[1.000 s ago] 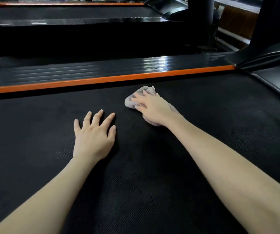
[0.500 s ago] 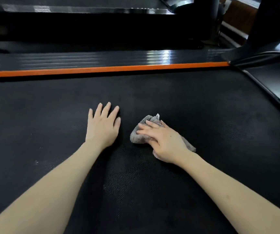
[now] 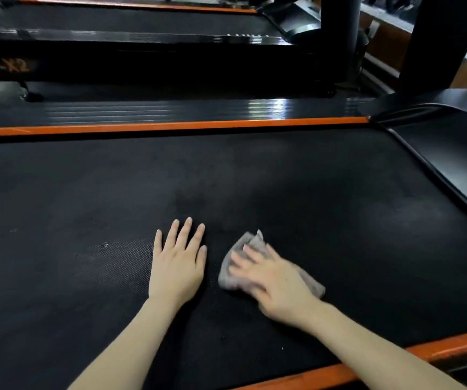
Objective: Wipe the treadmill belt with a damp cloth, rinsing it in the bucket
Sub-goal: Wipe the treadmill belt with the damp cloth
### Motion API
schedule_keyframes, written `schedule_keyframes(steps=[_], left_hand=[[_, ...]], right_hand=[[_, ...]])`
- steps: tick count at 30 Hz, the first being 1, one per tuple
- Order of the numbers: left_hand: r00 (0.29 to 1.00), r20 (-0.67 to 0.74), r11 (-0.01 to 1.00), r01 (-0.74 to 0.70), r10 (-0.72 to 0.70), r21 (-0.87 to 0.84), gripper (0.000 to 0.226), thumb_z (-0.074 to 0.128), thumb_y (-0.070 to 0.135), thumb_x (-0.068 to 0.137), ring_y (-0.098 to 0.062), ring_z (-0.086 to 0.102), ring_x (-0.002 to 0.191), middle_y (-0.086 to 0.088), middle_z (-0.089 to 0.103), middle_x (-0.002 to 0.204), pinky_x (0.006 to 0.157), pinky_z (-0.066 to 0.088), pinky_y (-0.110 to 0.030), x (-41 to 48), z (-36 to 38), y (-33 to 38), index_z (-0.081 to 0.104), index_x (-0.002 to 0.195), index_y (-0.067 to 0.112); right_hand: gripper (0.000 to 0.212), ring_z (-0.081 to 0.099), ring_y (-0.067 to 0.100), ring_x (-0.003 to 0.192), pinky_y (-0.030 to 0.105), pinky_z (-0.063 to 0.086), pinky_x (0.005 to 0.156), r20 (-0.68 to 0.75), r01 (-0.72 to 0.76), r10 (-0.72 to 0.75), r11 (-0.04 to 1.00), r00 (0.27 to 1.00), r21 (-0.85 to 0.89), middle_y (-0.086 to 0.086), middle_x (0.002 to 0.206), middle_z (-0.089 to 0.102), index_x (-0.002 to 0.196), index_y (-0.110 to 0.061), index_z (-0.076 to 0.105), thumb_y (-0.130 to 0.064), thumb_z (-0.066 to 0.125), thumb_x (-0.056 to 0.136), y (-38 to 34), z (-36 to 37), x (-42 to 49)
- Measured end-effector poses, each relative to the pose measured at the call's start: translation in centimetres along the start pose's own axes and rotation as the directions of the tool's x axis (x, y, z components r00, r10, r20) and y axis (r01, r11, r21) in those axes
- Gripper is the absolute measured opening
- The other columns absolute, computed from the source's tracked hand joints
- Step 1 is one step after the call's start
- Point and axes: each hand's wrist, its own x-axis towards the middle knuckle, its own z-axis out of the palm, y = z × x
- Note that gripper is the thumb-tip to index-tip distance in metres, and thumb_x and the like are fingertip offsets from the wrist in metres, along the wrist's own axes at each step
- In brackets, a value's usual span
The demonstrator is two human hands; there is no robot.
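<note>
Black textured belt across most of the view, with pale smudges toward its middle. Beyond the belt's far edge, a second treadmill, dark, with blurred orange lettering on its side. Along the belt's far edge, a glossy ribbed rail and an orange strip. At the belt's right end, a black cover. Along the belt's near edge, another orange strip.

Left hand on the near half of the belt, left of its middle. Lies palm-down on bare belt, fingers straight and slightly spread, grip fully open and holding nothing.

Right hand just beside it on the belt, blurred. Presses down on the cloth with fingers spread flat, grip open rather than curled round it.

Small grey cloth, crumpled, on the near half of the belt. Lies under the right hand, its edges showing past the fingertips and beside the wrist, apart from the left hand.
</note>
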Motion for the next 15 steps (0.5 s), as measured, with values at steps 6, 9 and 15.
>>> schedule_keyframes(steps=[6, 9, 15], left_hand=[[1.0, -0.016, 1.0, -0.008, 0.008, 0.008, 0.052, 0.018, 0.042, 0.099, -0.019, 0.005, 0.147, 0.002, 0.015, 0.159, 0.118, 0.0, -0.043, 0.1, 0.5, -0.1, 0.02, 0.15, 0.03], [0.999, -0.035, 1.0, -0.006, 0.006, 0.0, 0.051, 0.019, 0.041, 0.1, -0.019, 0.005, 0.147, 0.002, 0.015, 0.159, 0.118, 0.0, -0.044, 0.3, 0.8, -0.1, 0.022, 0.149, 0.031], [0.997, -0.074, 1.0, -0.013, 0.012, -0.013, 0.051, 0.02, 0.042, 0.1, -0.019, 0.005, 0.147, 0.002, 0.016, 0.159, 0.118, 0.0, -0.044, 0.3, 1.1, -0.2, 0.023, 0.149, 0.031]], right_hand=[[0.052, 0.037, 0.03, 0.136, 0.047, 0.026, 0.111, -0.112, -0.161, 0.148, 0.979, 0.983, -0.121, 0.009, 0.142, 0.048, 0.13, -0.018, 0.056, -0.002, 0.052, 0.081, 3.3, -2.8, 1.7], [0.043, 0.009, 0.011, 0.146, 0.035, 0.0, 0.119, -0.237, -0.467, 0.448, 0.884, 0.862, -0.026, -0.009, 0.155, 0.026, 0.142, -0.026, 0.041, -0.019, 0.038, 0.1, 5.0, -2.0, 4.0], [0.04, 0.01, 0.007, 0.145, 0.033, -0.003, 0.118, -0.223, -0.36, 0.351, 0.933, 0.909, 0.0, -0.012, 0.153, 0.028, 0.14, -0.029, 0.043, -0.025, 0.04, 0.101, 4.8, -0.6, 2.6]])
